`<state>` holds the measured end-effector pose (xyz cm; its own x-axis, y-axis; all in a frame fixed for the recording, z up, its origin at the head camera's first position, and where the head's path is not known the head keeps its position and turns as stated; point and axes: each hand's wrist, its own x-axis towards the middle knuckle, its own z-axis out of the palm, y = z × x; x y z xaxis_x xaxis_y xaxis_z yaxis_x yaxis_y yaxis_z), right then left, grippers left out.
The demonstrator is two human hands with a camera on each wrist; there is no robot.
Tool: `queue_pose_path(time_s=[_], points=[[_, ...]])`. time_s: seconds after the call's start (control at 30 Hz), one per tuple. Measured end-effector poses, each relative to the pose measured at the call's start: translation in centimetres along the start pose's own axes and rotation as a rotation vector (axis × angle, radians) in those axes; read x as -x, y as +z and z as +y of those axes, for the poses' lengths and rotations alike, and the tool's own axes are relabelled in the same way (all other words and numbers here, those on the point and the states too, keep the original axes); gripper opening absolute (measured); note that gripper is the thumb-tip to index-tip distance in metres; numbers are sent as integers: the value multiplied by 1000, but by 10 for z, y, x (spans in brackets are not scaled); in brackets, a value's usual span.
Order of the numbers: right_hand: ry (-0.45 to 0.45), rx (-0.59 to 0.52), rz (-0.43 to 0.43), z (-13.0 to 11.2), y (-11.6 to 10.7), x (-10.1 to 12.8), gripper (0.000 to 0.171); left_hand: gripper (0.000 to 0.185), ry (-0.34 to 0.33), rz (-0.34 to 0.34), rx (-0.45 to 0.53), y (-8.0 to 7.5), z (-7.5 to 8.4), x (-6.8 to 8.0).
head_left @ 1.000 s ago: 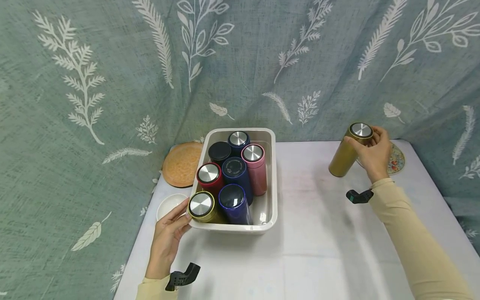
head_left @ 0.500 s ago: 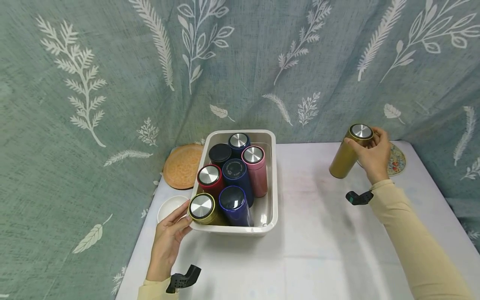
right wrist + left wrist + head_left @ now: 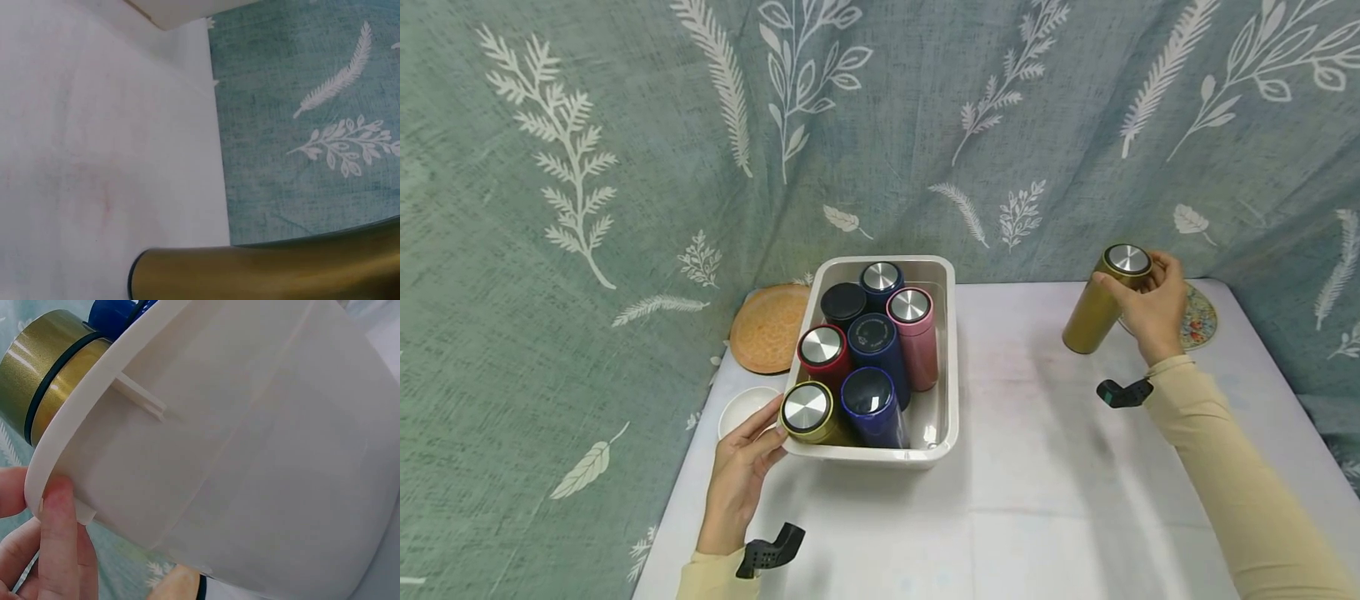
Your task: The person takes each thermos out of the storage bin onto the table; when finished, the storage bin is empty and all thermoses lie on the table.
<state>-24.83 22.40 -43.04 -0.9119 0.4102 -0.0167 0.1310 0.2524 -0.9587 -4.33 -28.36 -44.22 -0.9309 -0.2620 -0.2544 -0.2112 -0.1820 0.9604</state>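
My left hand pinches the front left corner of a white plastic tub, thumb and fingers across its rim in the left wrist view. Thermos flasks stand in the tub: a gold one by my left hand, a red one, a pink one, a black-lidded one and several blue ones. On the right, my right hand grips another gold thermos flask near its steel-topped lid, over the table. In the right wrist view the flask's body shows, but the hand does not.
Left of the tub lie a round wooden board and a white dish, partly covered by my left hand. A patterned round mat lies behind my right hand. A green leaf-print curtain hangs along the table's back.
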Motion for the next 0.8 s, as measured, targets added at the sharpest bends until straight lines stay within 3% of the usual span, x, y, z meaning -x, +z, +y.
queue_pose_path(time_s=[0.23,0.43,0.67,0.8], points=[[2,4,3,-3,1,2,83,40,7,-13,22,-2,-2,-1],[-33,100,22,-6,0,6,83,39,10,-20,38,0,-1,-1],[-293,157,122,-24,2,22,74,41,8,-23,37,1,0,0],[-410,169,90,-43,7,38,69,39,8,-17,36,0,0,1]])
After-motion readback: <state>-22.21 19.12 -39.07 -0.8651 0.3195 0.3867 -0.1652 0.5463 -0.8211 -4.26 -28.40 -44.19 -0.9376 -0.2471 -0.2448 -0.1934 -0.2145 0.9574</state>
